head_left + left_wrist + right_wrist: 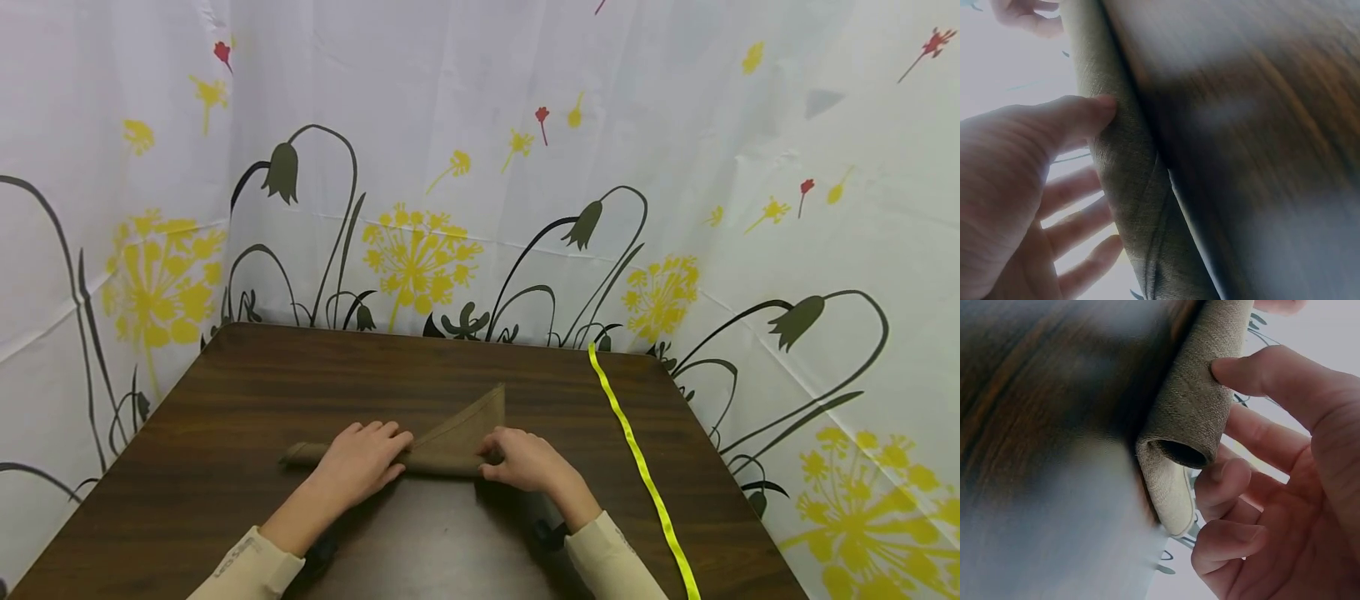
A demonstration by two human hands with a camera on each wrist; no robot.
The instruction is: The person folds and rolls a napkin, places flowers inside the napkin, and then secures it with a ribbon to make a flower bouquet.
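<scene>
A brown cloth napkin [446, 465] lies rolled into a tube across the table, with one triangular corner [476, 421] still flat and pointing away at the back right. My left hand [356, 462] holds the roll left of its middle; in the left wrist view its thumb presses the near side of the cloth [1129, 150] and the fingers lie behind it. At the right end, my right hand [525, 460] grips the roll between thumb and fingers. The right wrist view shows the hollow open end of the rolled cloth [1191, 406] beside the curled fingers.
A yellow ribbon [637, 454] runs from the far edge of the dark wooden table [360, 358] toward the front, right of my right hand. A white curtain [465, 100] with printed flowers hangs behind the table and along both sides.
</scene>
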